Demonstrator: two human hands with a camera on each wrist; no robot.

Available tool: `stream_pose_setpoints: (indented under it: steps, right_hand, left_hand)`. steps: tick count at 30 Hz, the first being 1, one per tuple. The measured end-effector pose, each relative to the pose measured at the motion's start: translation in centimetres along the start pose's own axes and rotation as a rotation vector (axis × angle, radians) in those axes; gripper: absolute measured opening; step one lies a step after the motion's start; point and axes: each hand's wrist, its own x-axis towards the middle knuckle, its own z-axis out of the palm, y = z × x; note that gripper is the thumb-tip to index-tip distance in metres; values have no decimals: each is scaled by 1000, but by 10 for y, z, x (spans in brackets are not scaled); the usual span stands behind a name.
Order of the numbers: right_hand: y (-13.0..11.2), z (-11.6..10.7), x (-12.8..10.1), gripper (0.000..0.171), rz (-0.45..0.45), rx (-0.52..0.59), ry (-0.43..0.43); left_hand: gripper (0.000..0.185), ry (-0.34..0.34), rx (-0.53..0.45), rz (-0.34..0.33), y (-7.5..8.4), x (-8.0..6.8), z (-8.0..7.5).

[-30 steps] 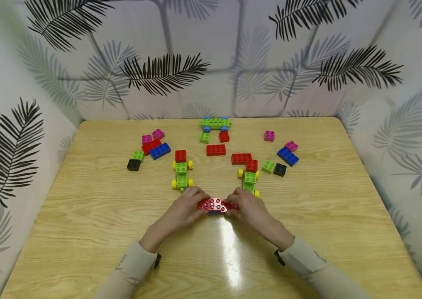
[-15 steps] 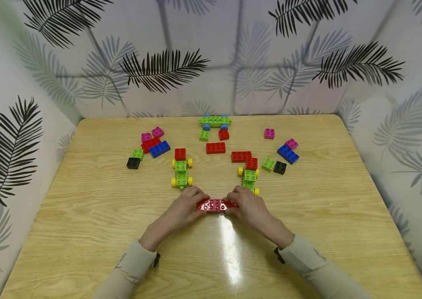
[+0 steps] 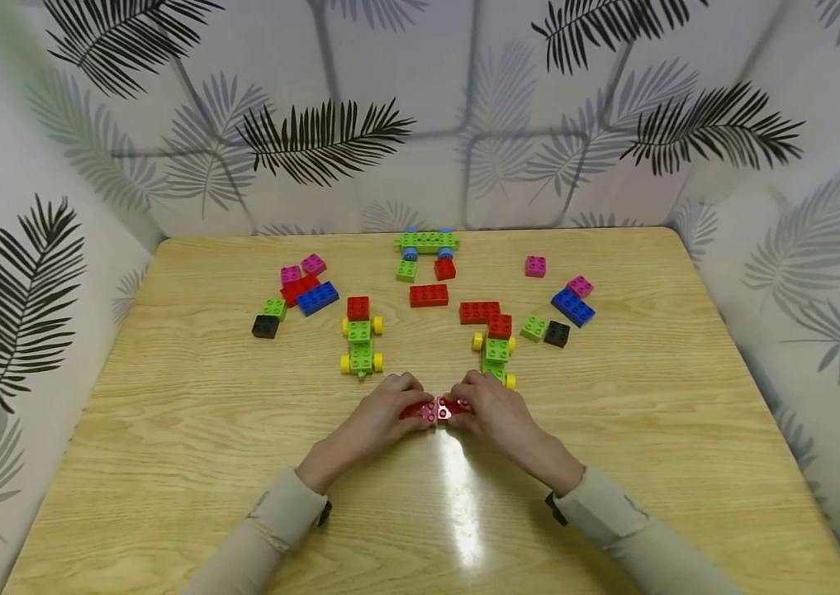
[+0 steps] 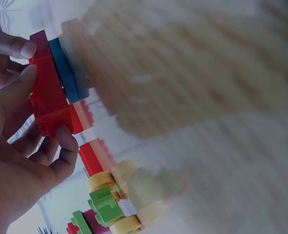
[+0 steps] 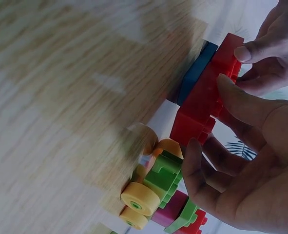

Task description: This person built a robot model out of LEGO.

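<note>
Two red toy bricks lie end to end at the front middle in the head view. My left hand (image 3: 378, 417) pinches the left red brick (image 3: 429, 411) between thumb and fingers. On the other side, my right hand (image 3: 497, 413) grips the right red brick (image 3: 445, 410), its fingers covering much of it. Both wrist views show a blue brick (image 4: 64, 70) under the red ones, close over the tabletop. Just beyond the hands are two green wheeled bases with yellow wheels, the left base (image 3: 361, 355) and the right base (image 3: 497, 350), each with a red brick at its far end.
A green base with blue wheels (image 3: 427, 242) stands at the table's back edge. In front of it lie a green brick (image 3: 406, 271) and red bricks. Loose bricks, including a blue brick (image 3: 318, 298) and a black brick (image 3: 557, 334), lie to both sides. Patterned cloth surrounds the table.
My left hand has slid right along the red brick, closer to my right hand, covering more studs. The blue brick's front, visible earlier, is now hidden in the head view. My right hand stays put.
</note>
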Motion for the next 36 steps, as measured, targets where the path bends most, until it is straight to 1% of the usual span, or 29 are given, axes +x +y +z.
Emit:
stream_pose_setpoints:
  steps: [6, 11, 14, 23, 26, 29, 32, 34, 36]
  right_hand:
    - [-1, -1, 0, 19, -8, -4, 6]
    - [-1, -1, 0, 20, -13, -11, 7]
    - [-1, -2, 1, 20, -15, -9, 2]
    - [-4, -2, 1, 19, 14, 23, -9]
    - [-4, 0, 0, 19, 10, 22, -2]
    - [-4, 1, -1, 19, 1, 20, 2]
    - [-3, 2, 0, 19, -8, 13, 1]
    - [-2, 1, 1, 20, -13, 10, 3]
    - [-1, 0, 2, 20, -16, 18, 9]
  left_hand:
    - [30, 16, 37, -10, 1, 0, -1]
    - [29, 22, 49, -24, 3, 2, -2]
    - [29, 9, 61, -42, 4, 3, -3]
    - [32, -67, 62, -101, 5, 7, -7]
    - [32, -73, 85, -101, 6, 7, -7]
    - [31, -68, 140, -80, 8, 6, -5]
    - [29, -49, 184, -56, 9, 4, -3]
    - [28, -33, 187, -71, 9, 4, -1]
    - [28, -19, 169, -102, 8, 4, 0]
